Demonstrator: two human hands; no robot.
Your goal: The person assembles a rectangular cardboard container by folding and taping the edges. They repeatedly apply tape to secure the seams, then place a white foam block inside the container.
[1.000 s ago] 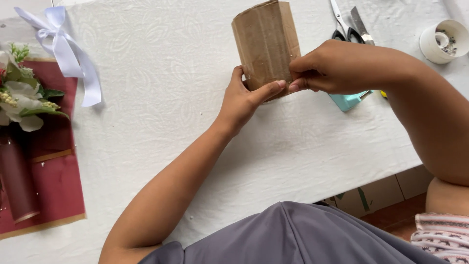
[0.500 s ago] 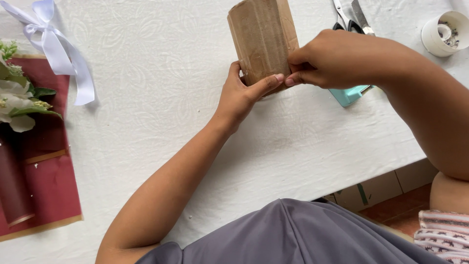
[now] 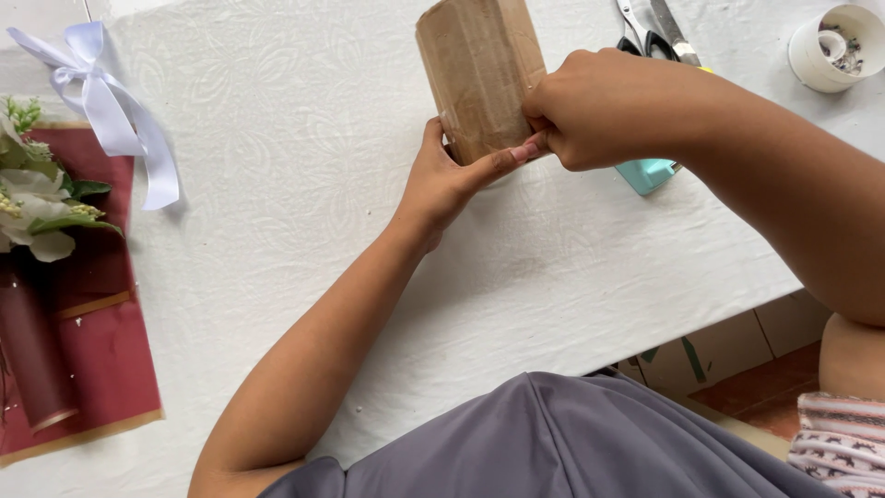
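A brown folded cardboard piece (image 3: 479, 69) stands on the white embossed tablecloth (image 3: 277, 166) at the top centre. My left hand (image 3: 449, 177) grips its near lower edge, thumb stretched along the bottom. My right hand (image 3: 604, 109) pinches the same lower right corner, fingers curled tight against the left thumb. Both hands meet at the near edge of the cardboard.
A white ribbon bow (image 3: 111, 111) lies at the left, above a dark red sheet (image 3: 92, 360) with artificial flowers (image 3: 37, 198) and a dark red tube (image 3: 32, 355). Scissors (image 3: 650, 32), a teal object (image 3: 645, 173) and a small white cup (image 3: 830, 46) sit at the right. The table edge (image 3: 701, 314) runs near right.
Both hands keep their hold on the cardboard's lower edge; the view has shifted slightly, with the ribbon and red sheet sitting lower in frame.
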